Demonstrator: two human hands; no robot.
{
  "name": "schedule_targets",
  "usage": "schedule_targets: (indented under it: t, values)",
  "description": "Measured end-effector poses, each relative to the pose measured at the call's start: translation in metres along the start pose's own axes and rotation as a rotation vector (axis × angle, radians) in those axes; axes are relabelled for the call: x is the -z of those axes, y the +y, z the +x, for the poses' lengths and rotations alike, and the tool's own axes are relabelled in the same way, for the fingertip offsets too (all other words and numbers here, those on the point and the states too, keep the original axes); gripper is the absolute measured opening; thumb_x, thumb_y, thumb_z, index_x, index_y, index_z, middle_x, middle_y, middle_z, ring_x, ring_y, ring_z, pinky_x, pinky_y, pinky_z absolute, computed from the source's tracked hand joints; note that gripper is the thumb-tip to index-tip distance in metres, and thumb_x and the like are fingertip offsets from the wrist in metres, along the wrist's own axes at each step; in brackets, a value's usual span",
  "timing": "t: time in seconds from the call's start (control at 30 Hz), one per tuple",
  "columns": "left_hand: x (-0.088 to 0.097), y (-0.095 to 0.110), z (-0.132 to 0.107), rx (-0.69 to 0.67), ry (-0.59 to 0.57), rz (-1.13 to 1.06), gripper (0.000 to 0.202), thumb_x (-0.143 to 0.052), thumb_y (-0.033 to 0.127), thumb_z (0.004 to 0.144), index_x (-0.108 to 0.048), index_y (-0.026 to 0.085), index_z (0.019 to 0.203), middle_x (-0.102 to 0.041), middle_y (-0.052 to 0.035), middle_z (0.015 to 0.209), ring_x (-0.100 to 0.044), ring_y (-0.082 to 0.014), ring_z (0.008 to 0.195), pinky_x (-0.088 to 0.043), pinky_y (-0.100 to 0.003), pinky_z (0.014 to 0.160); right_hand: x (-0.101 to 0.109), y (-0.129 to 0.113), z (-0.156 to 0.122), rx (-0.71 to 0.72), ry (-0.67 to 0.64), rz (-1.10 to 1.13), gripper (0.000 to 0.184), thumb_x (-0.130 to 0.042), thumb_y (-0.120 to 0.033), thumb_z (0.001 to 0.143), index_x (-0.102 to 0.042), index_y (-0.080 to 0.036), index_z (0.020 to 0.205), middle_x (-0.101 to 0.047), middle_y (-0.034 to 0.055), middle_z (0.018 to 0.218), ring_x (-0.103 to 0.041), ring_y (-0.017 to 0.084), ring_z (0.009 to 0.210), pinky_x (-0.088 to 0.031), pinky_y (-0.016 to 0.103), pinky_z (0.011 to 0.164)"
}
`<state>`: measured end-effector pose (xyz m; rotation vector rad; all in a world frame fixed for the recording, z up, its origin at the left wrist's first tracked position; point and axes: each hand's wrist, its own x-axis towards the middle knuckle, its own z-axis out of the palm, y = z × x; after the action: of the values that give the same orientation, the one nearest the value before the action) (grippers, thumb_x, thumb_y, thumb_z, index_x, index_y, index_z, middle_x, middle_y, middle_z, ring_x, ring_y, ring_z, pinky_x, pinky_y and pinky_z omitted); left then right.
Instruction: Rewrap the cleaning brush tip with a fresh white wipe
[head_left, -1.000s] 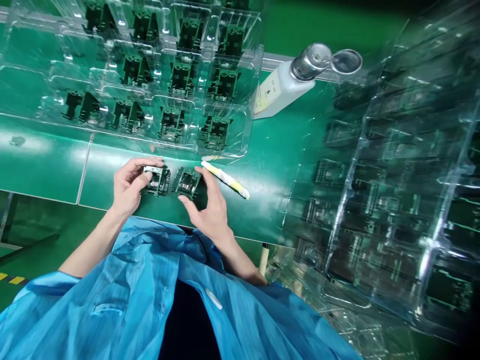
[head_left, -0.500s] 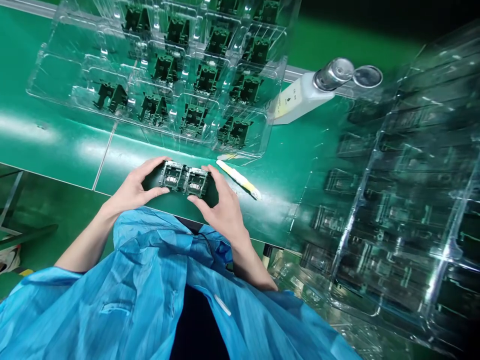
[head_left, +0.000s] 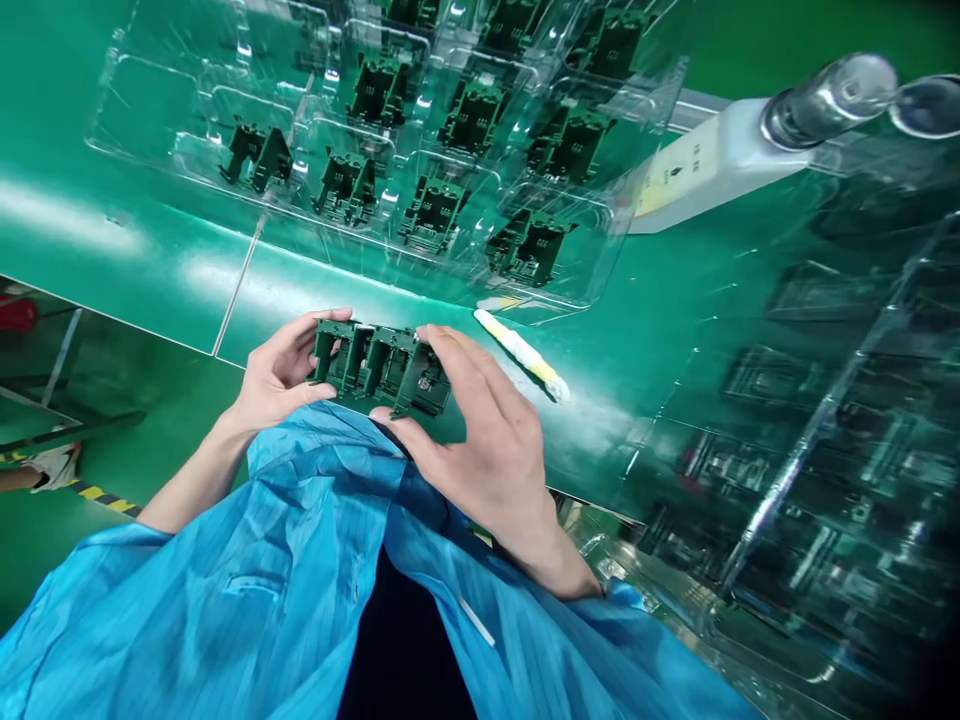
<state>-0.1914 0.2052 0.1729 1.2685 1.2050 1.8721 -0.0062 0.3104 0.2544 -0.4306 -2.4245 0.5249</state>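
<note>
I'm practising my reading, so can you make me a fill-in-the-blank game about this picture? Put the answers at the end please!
1. The left hand and right hand hold circuit boards coloured dark ____.
2. The yellow-and-white stick lies nearer to the ____ hand.
3. The bottle beside the clear tray has a body that is mostly ____.
4. The person's coat is coloured ____.

Missing words: green; right; white; blue.
</note>
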Motion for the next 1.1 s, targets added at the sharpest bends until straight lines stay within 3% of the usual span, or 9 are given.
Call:
schedule_targets:
  t: [0.3, 0.47, 0.67, 0.8, 0.93, 1.1]
  values:
    - [-0.003, 0.003, -0.008, -0.006, 0.033, 0.071, 0.063, -0.080, 0.028, 0.074, -0.057, 0.026, 0.132, -0.060, -0.0119, 0.132, -0.057, -0.0254, 0.124, -0.055, -0.037, 0.099, -0.002, 0.002, -0.003, -0.038, -0.092, 0.049, 0.067, -0.068, -0.036, 0.085, -0.039, -0.024, 0.145, -0.058, 0.0099, 0.136, -0.055, 0.029, 0.127, -0.051, 0.049, 0.107]
    - [-0.002, 0.001, -0.009, 0.003, 0.037, 0.092, 0.063, -0.080, 0.032, 0.075, -0.056, 0.026, 0.133, -0.060, -0.0127, 0.132, -0.058, -0.0261, 0.122, -0.057, -0.036, 0.095, -0.002, 0.001, -0.003, -0.044, -0.098, 0.062, 0.068, -0.068, -0.033, 0.085, -0.039, -0.024, 0.146, -0.057, 0.0097, 0.137, -0.054, 0.029, 0.128, -0.049, 0.050, 0.109]
    - [-0.003, -0.001, -0.009, -0.012, 0.026, 0.096, 0.063, -0.079, 0.031, 0.076, -0.055, 0.025, 0.134, -0.060, -0.0122, 0.132, -0.058, -0.0244, 0.122, -0.056, -0.034, 0.096, -0.003, -0.002, -0.002, -0.007, -0.089, 0.018, 0.062, -0.068, -0.030, 0.085, -0.045, -0.014, 0.140, -0.059, 0.0152, 0.133, -0.054, 0.027, 0.128, -0.050, 0.043, 0.109]
    - [-0.002, 0.001, -0.010, -0.003, 0.028, 0.105, 0.064, -0.079, 0.030, 0.076, -0.054, 0.025, 0.135, -0.060, -0.0123, 0.132, -0.057, -0.0250, 0.123, -0.055, -0.036, 0.097, -0.002, -0.002, -0.003, -0.034, -0.102, 0.032, 0.061, -0.066, -0.033, 0.087, -0.043, -0.021, 0.141, -0.057, 0.0117, 0.136, -0.054, 0.026, 0.129, -0.051, 0.046, 0.108]
    - [0.002, 0.016, -0.009, -0.056, 0.006, 0.308, 0.068, -0.080, 0.031, 0.074, -0.053, 0.027, 0.136, -0.062, -0.0117, 0.127, -0.059, -0.0286, 0.119, -0.054, -0.043, 0.097, -0.005, 0.007, -0.006, -0.111, -0.101, 0.160, 0.062, -0.069, -0.033, 0.084, -0.044, -0.025, 0.139, -0.056, 0.0086, 0.138, -0.054, 0.026, 0.129, -0.050, 0.046, 0.108]
    - [0.001, 0.050, -0.001, -0.298, -0.077, 0.752, 0.082, -0.083, 0.040, 0.068, -0.049, 0.024, 0.141, -0.067, -0.0136, 0.115, -0.061, -0.0291, 0.102, -0.055, -0.045, 0.085, -0.022, 0.027, -0.016, -0.210, -0.101, 0.547, 0.060, -0.065, -0.044, 0.085, -0.041, -0.026, 0.136, -0.055, 0.0094, 0.137, -0.052, 0.024, 0.131, -0.052, 0.043, 0.104]
